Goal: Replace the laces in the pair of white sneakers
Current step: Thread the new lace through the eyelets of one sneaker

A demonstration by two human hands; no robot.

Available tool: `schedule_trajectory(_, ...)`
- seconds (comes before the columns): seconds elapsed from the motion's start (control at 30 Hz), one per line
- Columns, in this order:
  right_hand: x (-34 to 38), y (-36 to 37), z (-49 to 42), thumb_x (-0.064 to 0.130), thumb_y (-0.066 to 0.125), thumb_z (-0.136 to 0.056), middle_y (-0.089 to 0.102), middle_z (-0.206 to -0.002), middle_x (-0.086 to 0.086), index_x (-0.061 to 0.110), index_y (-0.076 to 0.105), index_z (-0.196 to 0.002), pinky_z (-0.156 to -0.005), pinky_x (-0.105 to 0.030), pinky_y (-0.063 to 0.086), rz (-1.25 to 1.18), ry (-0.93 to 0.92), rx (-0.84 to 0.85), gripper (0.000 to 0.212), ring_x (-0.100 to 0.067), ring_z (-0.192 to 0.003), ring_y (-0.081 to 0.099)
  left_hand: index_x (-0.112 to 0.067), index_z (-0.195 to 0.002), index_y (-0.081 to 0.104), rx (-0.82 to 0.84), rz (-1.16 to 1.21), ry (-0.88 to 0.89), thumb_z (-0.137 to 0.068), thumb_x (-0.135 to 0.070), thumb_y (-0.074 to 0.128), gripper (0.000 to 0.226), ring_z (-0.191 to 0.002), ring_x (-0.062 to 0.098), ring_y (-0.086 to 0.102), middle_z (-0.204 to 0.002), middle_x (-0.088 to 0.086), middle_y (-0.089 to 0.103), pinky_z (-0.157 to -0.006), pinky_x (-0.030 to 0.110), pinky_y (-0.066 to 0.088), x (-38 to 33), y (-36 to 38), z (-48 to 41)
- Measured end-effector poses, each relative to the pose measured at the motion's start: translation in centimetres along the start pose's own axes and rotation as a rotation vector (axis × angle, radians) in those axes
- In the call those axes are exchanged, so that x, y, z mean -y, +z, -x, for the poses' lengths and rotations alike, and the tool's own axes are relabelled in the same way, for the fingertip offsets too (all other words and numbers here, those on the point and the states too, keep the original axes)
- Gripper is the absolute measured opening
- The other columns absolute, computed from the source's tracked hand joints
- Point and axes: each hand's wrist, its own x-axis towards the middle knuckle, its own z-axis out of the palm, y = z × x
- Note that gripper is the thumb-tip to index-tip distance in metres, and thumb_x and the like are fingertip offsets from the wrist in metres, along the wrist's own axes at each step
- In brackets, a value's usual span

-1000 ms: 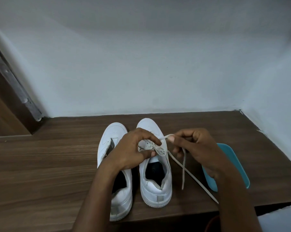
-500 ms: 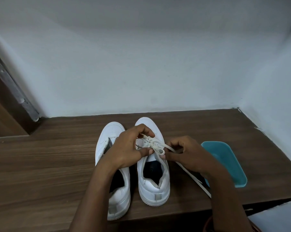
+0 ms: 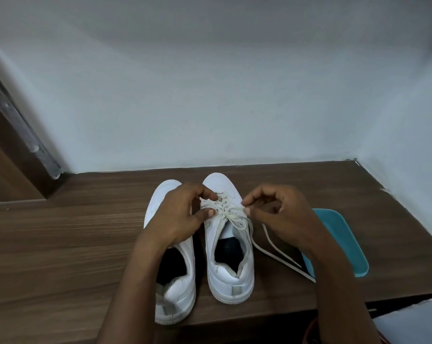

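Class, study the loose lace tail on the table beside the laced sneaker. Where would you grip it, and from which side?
Pinch the lace mid-tail from above, fingers across its width: it lies flat on the table between right sneaker and teal tray, its tip hidden under the right forearm.

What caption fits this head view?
Left hand and right hand pinch the lace on the right sneaker, beside a tray.

Dim, even light, soft focus, wide-angle bending at edges.

Left hand (image 3: 181,216) and right hand (image 3: 280,216) extend forward, each pinching thumb toward forefinger
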Motion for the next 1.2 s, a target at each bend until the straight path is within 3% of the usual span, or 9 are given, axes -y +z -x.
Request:
schedule_trajectory(0.17,-0.2,1.2,-0.2,0.027,0.080,-0.083,0.073,-0.073,0.013,0.026,0.078,-0.083,-0.064,-0.035,0.055,0.111,-0.031,0.095,0.002,-0.012,-0.064,0.065,-0.030,-0.108,0.071,0.087,0.012,-0.064,-0.085,-0.020,0.077,0.025,-0.085,0.003,0.064,-0.094,-0.013,0.068,-0.081,0.020,0.051,0.4,-0.2,0.2)
schedule_trajectory(0.27,0.3,0.7,0.2,0.034,0.077,-0.086,0.075,-0.070,0.005,0.020,0.074,-0.083,-0.068,-0.037,0.059,0.023,0.011,0.108,0.015,-0.009,-0.064,0.069,-0.033,-0.110,0.069,0.145,0.029,-0.070,-0.081,-0.023,0.082,0.034,-0.084,0.000,0.062,-0.094,-0.013,0.066,-0.075,0.009,0.046,0.4,-0.6,0.5)
schedule_trajectory(0.37,1.1,0.2,0.5,0.049,0.087,-0.067,0.074,-0.068,0.000,0.020,0.067,-0.084,-0.063,-0.031,0.054,-0.006,0.088,0.190,0.039,-0.009,-0.060,0.066,-0.032,-0.108,0.069,0.188,0.008,-0.058,-0.076,-0.025,0.086,0.037,-0.085,0.004,0.063,-0.096,-0.011,0.067,-0.076,0.013,0.048,0.1,-0.7,0.5)
schedule_trajectory(0.47,1.3,0.6,0.4,0.040,0.096,-0.056,0.073,-0.068,0.001,0.021,0.066,-0.084,-0.058,-0.023,0.049,0.049,0.085,0.259,0.045,-0.005,-0.057,0.061,-0.031,-0.098,0.071,0.145,0.019,-0.073,-0.072,-0.024,0.088,0.032,-0.078,0.007,0.064,-0.086,-0.007,0.067,-0.074,0.019,0.051,-0.1,-0.4,0.3)
schedule_trajectory(0.63,0.5,0.9,0.1,0.018,0.091,-0.069,0.071,-0.063,0.006,0.017,0.074,-0.077,-0.055,-0.014,0.046,0.084,-0.002,0.197,0.019,0.000,-0.054,0.060,-0.026,-0.094,0.073,0.153,-0.014,-0.099,-0.076,-0.015,0.085,0.024,-0.068,-0.005,0.062,-0.080,-0.011,0.070,-0.066,0.007,0.044,0.3,-0.2,0.3)
schedule_trajectory(0.77,-0.2,0.6,0.0,0.015,0.088,-0.074,0.073,-0.066,0.006,0.018,0.078,-0.074,-0.059,-0.021,0.054,0.053,-0.026,0.137,0.011,-0.005,-0.059,0.066,-0.029,-0.090,0.073,0.162,-0.056,-0.079,-0.074,-0.019,0.086,0.023,-0.075,-0.001,0.065,-0.077,-0.014,0.071,-0.074,0.016,0.050,0.2,-0.2,0.3)
schedule_trajectory(0.97,-1.0,0.7,0.0,0.013,0.085,-0.076,0.075,-0.071,0.001,0.016,0.077,-0.076,-0.068,-0.035,0.060,-0.012,-0.018,0.131,0.008,-0.022,-0.067,0.072,-0.035,-0.073,0.069,0.078,-0.213,-0.070,-0.076,-0.025,0.078,0.013,-0.069,-0.001,0.065,-0.067,-0.017,0.069,-0.066,0.023,0.051,-0.2,0.1,0.5)
schedule_trajectory(1.2,-1.5,0.8,0.2,0.005,0.080,-0.081,0.073,-0.072,-0.015,0.006,0.072,-0.077,-0.073,-0.045,0.063,-0.167,0.082,0.137,0.008,-0.033,-0.068,0.073,-0.028,-0.071,0.069,0.063,-0.250,-0.081,-0.073,-0.021,0.077,0.011,-0.063,-0.001,0.060,-0.062,-0.015,0.064,-0.056,0.010,0.032,-0.9,0.3,0.4)
